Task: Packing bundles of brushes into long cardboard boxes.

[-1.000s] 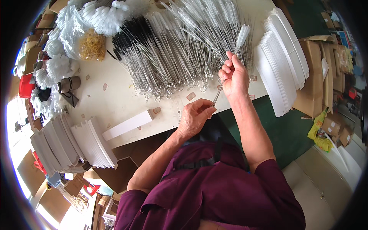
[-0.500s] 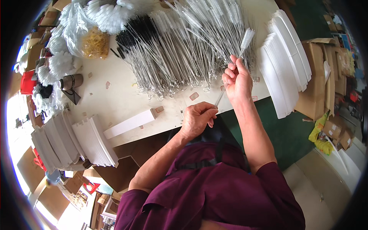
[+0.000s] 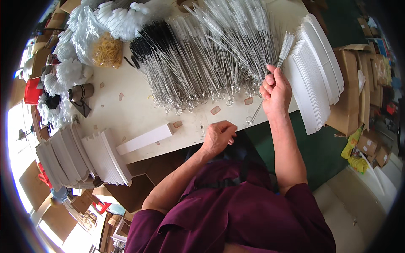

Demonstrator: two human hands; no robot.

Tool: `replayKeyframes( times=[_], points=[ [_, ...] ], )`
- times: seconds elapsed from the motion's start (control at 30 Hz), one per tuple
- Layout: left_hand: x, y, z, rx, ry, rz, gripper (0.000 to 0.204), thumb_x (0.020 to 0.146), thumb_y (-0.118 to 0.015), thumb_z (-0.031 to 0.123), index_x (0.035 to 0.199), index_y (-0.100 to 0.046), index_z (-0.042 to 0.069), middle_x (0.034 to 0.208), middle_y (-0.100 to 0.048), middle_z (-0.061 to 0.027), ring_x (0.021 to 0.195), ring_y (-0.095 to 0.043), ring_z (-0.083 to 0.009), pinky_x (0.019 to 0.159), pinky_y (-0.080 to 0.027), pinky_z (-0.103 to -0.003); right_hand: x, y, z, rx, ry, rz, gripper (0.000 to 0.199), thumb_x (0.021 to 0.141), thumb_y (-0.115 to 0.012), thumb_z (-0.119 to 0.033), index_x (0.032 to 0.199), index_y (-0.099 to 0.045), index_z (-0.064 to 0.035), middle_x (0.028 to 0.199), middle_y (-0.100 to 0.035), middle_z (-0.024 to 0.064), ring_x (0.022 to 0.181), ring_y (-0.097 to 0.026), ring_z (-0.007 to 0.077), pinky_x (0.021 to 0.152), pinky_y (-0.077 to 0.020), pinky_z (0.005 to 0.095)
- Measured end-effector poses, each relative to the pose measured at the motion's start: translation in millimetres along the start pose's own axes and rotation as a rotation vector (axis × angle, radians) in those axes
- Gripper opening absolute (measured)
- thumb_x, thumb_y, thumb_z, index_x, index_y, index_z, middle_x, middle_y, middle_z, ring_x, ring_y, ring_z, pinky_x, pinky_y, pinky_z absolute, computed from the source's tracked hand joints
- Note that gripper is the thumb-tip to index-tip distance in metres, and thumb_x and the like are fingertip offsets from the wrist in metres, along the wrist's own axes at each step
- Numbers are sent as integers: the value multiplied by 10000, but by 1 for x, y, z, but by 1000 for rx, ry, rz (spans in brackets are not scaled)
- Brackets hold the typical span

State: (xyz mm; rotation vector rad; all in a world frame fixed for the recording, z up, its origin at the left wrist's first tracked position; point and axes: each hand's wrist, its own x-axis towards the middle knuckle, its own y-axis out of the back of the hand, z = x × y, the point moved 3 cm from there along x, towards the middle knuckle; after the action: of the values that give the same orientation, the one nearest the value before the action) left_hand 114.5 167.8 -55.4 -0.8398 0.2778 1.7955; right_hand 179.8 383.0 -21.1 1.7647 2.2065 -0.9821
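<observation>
**Sorting wire brushes at a crowded worktable**

Head view: a pale worktable [image 3: 139,114] fills the upper frame, ringed by cardboard boxes on the floor. The landmark is a wide heap of wire brushes [image 3: 202,55], thin twisted stems with white bristles and looped ends, covering the far middle of the table. Right of the heap lie fanned stacks of white cards [image 3: 314,80]; left of it, a bag of rubber bands [image 3: 106,49]. Nearer the person than the heap lies a long white box [image 3: 144,139].

The right hand [image 3: 276,90], at the heap's near right edge, is closed around a single brush [image 3: 274,71], held upright with bristles up. The left hand [image 3: 218,135], below the heap, rests loosely curled on the table edge, holding nothing visible.

The step appears to be picking out one brush; next likely calls for passing it to the free hand.
</observation>
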Motion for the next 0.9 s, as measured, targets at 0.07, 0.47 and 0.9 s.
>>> replayKeyframes(
  times=[0.07, 0.47, 0.9],
  points=[
    [10, 15, -8, 7, -19, 199, 203, 979, -633, 140, 984, -698, -53, 800, -703, -85, 631, -654, -121, 572, -546, -270, -4, 5, 0, -44, 12, -1, 285, 1075, -521, -271, 1133, -630, -14, 697, -481, -40, 514, -343, 42, 429, -275, 219],
    [58, 33, -10, 593, -252, 382, 328, 900, -687, 192, 1174, -691, 12, 772, -706, -178, 708, -702, -287, 692, -547, -406, -41, 56, 48, -429, -125, -89, 282, 1058, -561, -282, 1064, -689, -31, 678, -489, -56, 502, -360, 12, 427, -287, 192],
    [7, 114, 13, 705, -441, 886, 210, 880, -727, 131, 1058, -661, 41, 681, -675, -131, 624, -691, -274, 595, -539, -391, -54, 63, 69, -509, -275, -154, 275, 1062, -557, -297, 1069, -677, -50, 693, -485, -61, 524, -353, 11, 440, -264, 193]
  ],
)
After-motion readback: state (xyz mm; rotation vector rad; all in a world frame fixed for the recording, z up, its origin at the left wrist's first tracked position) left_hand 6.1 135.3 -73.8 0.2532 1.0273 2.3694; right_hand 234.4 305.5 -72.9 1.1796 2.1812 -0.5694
